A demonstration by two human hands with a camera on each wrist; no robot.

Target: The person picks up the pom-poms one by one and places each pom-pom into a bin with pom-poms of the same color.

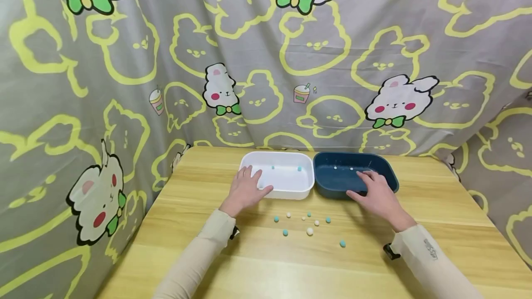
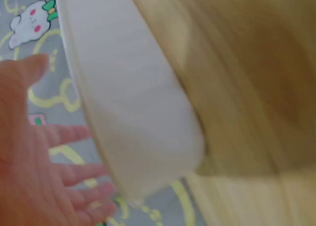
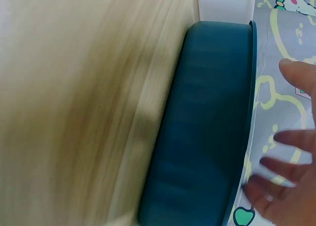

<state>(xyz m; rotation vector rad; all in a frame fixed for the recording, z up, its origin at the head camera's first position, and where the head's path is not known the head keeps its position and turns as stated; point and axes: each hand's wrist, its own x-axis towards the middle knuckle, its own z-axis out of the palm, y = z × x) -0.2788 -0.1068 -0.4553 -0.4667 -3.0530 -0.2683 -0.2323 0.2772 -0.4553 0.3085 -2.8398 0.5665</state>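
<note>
Two trays stand side by side at the far middle of the tabletop, long axes running left to right: the white tray under the left hand and the dark blue tray under the right hand. Both hands lie flat with fingers spread and straight over the near rims, gripping nothing. The small beads lie loose just near of the trays, between the wrists, about equally close to either hand.

Smooth plastic white tray, blue tray; wood-grain table; cloth backdrop.
</note>
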